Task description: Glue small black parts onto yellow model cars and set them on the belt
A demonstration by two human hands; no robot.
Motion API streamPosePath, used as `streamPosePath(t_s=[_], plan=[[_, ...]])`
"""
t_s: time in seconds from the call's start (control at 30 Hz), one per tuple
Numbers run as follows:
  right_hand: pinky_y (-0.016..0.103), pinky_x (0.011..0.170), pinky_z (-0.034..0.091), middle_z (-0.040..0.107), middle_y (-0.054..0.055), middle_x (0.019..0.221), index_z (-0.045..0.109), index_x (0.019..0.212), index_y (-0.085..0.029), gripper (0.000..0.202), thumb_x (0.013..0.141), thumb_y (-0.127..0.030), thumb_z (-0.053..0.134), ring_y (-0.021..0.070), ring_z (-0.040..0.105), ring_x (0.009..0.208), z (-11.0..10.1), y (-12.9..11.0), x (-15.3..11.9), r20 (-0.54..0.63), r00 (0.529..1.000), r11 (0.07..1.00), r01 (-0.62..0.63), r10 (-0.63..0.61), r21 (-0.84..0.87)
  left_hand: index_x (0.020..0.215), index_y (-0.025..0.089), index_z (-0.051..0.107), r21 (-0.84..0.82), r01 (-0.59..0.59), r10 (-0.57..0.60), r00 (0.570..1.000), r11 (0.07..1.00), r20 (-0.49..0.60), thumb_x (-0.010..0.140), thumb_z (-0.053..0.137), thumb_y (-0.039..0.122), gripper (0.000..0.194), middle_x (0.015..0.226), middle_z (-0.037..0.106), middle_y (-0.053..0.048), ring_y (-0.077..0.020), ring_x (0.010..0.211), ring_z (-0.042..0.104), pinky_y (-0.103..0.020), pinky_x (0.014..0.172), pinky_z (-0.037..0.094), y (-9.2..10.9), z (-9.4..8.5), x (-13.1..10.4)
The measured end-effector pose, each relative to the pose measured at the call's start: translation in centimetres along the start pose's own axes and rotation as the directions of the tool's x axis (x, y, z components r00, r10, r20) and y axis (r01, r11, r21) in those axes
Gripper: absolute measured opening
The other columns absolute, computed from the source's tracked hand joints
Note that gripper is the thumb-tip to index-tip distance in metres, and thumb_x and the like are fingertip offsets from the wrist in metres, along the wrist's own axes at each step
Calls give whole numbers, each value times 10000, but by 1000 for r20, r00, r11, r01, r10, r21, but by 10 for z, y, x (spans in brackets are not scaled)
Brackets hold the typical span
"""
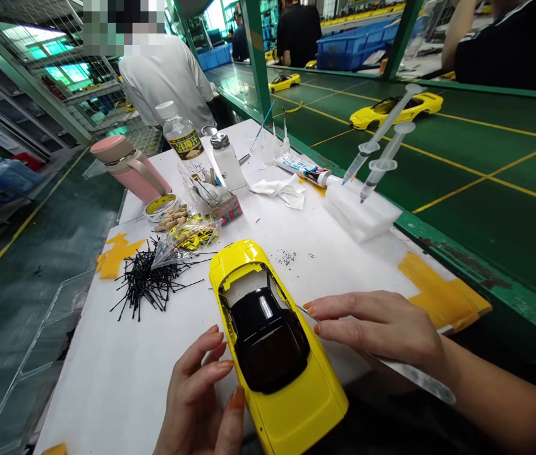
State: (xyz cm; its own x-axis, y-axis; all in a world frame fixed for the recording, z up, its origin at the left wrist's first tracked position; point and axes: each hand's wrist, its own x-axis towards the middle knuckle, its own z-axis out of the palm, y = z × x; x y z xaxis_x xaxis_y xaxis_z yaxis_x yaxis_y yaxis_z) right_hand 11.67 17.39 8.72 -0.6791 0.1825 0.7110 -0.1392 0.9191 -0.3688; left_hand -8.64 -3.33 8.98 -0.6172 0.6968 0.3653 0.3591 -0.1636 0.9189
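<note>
A yellow toy car body (pixel 296 407) with a black roof and dark window lies lengthwise in front of me, its near end towards my lap. My left hand (pixel 206 392) is at its left side, fingers curled and thumb and fingertips against the yellow edge. On the other side, my right hand (pixel 386 328) pinches a slim metal tool (pixel 414 376) with a thin tip and a flat, rounded tail. That tip is close to the car's right side; whether it touches is unclear. Tiny dark bits (pixel 287 257) are scattered beyond the car.
Black thin sticks (pixel 149 278) and a bag of yellow parts (pixel 194 234) lie left. Behind are a pink tumbler (pixel 128 167), bottle (pixel 180 136), pump dispenser (pixel 227 161) and glue tube (pixel 306 167). Syringes (pixel 382 158) stand in white foam (pixel 363 212). A green conveyor (pixel 476 151) runs alongside.
</note>
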Motion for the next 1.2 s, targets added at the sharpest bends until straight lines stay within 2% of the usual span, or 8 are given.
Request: streamPosePath(t_s=[0.13,0.3,0.5,0.73,0.8,0.9,1.1,1.2], plan=[[209,1004,617,808,127,1229,731,1245,-161,251,1106,-191,524,157,783,1158,-1,1,0,-17,1000,1000,11,-11,4,1121,256,821,-33,33,-35,997,999,-66,950,751,151,212,1410,696,-101,-306,1372,649,-513,1221,527,1,1,-1],[219,1002,615,804,139,1233,728,1248,-157,265,1121,-201,500,170,783,1166,-2,0,3,8,1000,1000,-7,7,30,1140,271,821,-13,14,-14,1000,1000,10,937,759,142,249,1423,687,-100,-302,1352,662,-491,1196,551,-1,-2,0],[219,1038,598,791,131,1272,713,1277,-156,256,1104,-183,527,165,765,1201,-2,0,2,38,999,997,-22,19,79,1056,238,797,-9,79,-79,978,997,-192,914,808,269,146,1394,693,-114,-341,1373,649,-516,1190,558,6,16,-4],[249,1007,621,791,155,1260,704,1281,-156,267,1120,-201,496,180,769,1196,-2,1,2,25,1000,993,-12,10,115,1011,217,817,-20,78,-80,991,997,-108,883,841,255,136,1355,717,-129,-337,1325,682,-497,1151,591,5,6,1],[252,997,626,792,155,1258,704,1286,-160,267,1111,-197,505,182,774,1183,-1,1,3,16,1000,993,-13,11,115,1037,223,823,-25,73,-75,991,997,-108,893,830,232,144,1377,710,-124,-328,1331,679,-485,1153,589,3,3,2],[246,1001,619,791,157,1259,702,1284,-153,270,1091,-171,514,180,774,1182,-3,0,3,19,1000,995,-19,17,100,1104,245,827,-21,37,-38,999,999,-38,920,788,167,203,1413,697,-112,-303,1347,669,-460,1162,582,1,1,2],[277,1015,627,774,157,1313,676,1343,-171,317,1071,-209,517,203,759,1229,-3,2,1,69,997,989,-30,20,147,1122,245,828,-38,17,-18,999,999,-38,928,772,141,227,1413,694,-116,-302,1342,669,-452,1149,592,-1,-1,1],[243,999,624,785,139,1289,691,1313,-173,288,1065,-175,544,181,770,1198,-2,0,3,27,999,992,-24,21,121,1154,263,816,-27,-1,1,1000,1000,-11,944,744,123,262,1441,675,-101,-287,1365,650,-425,1160,580,-2,-3,1]])
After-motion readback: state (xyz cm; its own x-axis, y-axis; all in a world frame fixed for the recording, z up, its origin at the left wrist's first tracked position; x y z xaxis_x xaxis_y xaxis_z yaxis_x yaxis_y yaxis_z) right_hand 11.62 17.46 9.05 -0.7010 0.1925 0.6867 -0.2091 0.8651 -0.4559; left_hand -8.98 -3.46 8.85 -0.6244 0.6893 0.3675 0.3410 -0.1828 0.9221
